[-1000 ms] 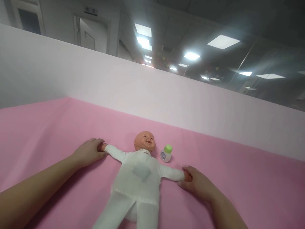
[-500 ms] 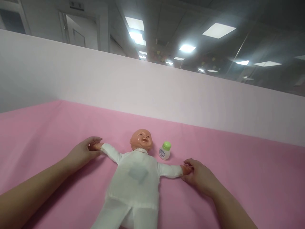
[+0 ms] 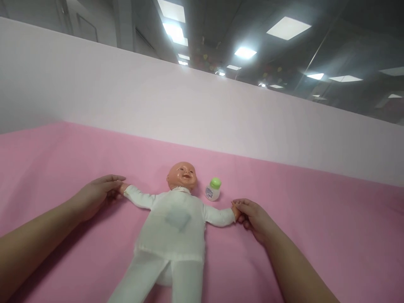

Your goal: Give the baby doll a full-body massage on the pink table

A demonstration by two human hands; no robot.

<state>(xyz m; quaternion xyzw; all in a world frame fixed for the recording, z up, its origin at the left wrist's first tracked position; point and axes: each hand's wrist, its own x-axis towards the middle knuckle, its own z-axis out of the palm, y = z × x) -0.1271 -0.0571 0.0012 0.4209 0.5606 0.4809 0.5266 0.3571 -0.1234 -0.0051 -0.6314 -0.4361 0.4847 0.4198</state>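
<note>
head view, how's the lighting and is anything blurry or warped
Head view: ceiling panels glare and streak; the partition wall bows from lens distortion; the baby doll and small bottle look soft; the left hand and right hand cast faint shadows on the pink sheet.

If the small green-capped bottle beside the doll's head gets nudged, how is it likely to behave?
The bottle stands upright on soft pink cloth, squat with a rounded body, so it probably tips easily. Once down, it would likely roll. It looks like small, light plastic, so the doll shifting against it might topple it.
</note>
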